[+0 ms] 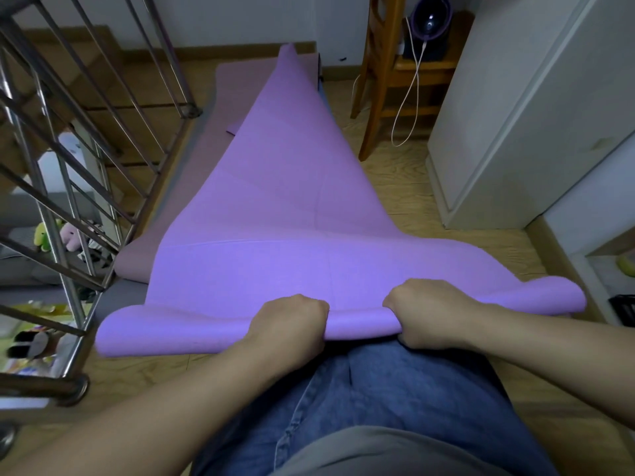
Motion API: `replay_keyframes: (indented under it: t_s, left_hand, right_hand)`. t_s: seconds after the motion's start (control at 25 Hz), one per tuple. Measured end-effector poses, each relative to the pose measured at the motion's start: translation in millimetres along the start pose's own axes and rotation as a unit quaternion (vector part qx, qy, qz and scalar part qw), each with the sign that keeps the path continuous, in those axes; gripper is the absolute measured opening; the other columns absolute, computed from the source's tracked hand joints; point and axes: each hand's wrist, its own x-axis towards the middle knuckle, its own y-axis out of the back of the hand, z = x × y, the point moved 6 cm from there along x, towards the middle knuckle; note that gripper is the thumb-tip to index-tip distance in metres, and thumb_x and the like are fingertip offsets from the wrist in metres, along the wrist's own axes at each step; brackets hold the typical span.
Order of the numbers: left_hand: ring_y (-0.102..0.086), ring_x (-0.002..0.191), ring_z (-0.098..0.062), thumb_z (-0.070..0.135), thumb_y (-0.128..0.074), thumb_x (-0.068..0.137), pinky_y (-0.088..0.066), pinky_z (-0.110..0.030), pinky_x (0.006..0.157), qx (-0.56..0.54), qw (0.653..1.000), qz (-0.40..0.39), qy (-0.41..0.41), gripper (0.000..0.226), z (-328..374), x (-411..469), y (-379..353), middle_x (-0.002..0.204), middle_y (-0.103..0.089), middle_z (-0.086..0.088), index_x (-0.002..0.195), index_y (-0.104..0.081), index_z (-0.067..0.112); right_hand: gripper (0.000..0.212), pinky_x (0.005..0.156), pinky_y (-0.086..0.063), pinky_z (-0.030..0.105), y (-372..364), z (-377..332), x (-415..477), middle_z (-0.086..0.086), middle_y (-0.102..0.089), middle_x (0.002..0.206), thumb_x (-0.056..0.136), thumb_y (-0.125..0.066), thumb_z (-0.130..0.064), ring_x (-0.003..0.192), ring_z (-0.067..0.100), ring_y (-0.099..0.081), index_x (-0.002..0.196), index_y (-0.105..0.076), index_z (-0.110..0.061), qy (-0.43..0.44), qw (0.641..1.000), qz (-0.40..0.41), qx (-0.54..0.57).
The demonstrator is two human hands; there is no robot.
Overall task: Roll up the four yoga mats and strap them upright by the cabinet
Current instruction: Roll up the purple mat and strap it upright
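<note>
Two hands: left hand (292, 321), right hand (426, 310), fingers curled round near edge of one purple mat (275, 201), lifted above one mauve mat (206, 149), one grey mat (127, 297).

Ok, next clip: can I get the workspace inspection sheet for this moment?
Surface: wood floor, mats spread on it.
Job's things: purple mat, near end lifted and curled; dusty-pink mat flat beneath it.
Clutter: plush toys beyond the railing.
Hands: left hand and right hand both grip the purple mat's near edge.
Cables: white cable hanging by the wooden chair.
Surroundings: white cabinet at right.
</note>
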Motion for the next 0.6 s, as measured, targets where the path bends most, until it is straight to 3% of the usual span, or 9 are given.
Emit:
replay_keyframes:
  t_s: [0.12,0.24,0.36,0.48,0.6]
  left_hand:
    - [-0.060,0.095,-0.025,0.026,-0.059,0.081,-0.046,-0.030,0.071,-0.088,0.994,-0.063,0.011,0.023,-7.4,9.8,-6.3,0.107,-0.065,-0.003,0.104,-0.058,0.022]
    - [-0.060,0.094,-0.020,0.043,-0.067,0.076,-0.050,-0.033,0.076,-0.142,0.989,-0.038,0.000,0.037,-15.6,4.8,-3.3,0.103,-0.065,0.004,0.107,-0.057,0.025]
    - [-0.061,0.075,-0.025,0.050,-0.075,0.068,-0.049,-0.036,0.056,-0.036,0.989,0.126,-0.064,0.045,-14.3,-21.2,-0.1,0.084,-0.062,0.001,0.098,-0.058,0.021]
    - [-0.058,0.055,-0.027,0.046,-0.083,0.056,-0.040,-0.031,0.044,0.050,0.990,0.119,-0.060,0.050,-11.7,-29.0,-5.4,0.067,-0.059,-0.003,0.089,-0.058,0.017]
    - [-0.064,0.088,-0.029,0.039,-0.058,0.084,-0.041,-0.033,0.062,0.026,0.998,0.064,-0.007,0.036,-17.8,-14.3,-2.2,0.098,-0.066,-0.004,0.115,-0.049,0.021]
  right_hand:
    - [0.017,0.054,-0.036,0.029,-13.1,5.3,9.5,-0.001,-0.051,0.071,0.077,-0.053,-0.015,0.071,0.023,-0.048,0.064,-0.043,-0.021,-0.014,0.996,-0.044,0.083]
    - [0.025,0.050,-0.034,0.029,-17.8,11.1,16.3,-0.005,-0.044,0.060,0.074,-0.053,-0.012,0.067,0.024,-0.047,0.056,-0.038,-0.021,-0.007,0.991,-0.064,0.121]
    - [0.027,0.049,-0.031,0.028,-21.0,11.7,20.1,-0.003,-0.043,0.058,0.074,-0.054,-0.010,0.065,0.023,-0.044,0.054,-0.038,-0.019,0.006,0.987,-0.076,0.141]
    - [0.026,0.048,-0.029,0.028,-18.3,9.0,23.1,0.001,-0.045,0.061,0.073,-0.056,-0.009,0.064,0.021,-0.044,0.056,-0.038,-0.018,0.028,0.984,-0.087,0.156]
    - [0.021,0.051,-0.032,0.023,-15.7,9.9,17.9,-0.008,-0.047,0.067,0.074,-0.061,-0.016,0.069,0.018,-0.047,0.069,-0.042,-0.023,0.043,0.984,-0.069,0.156]
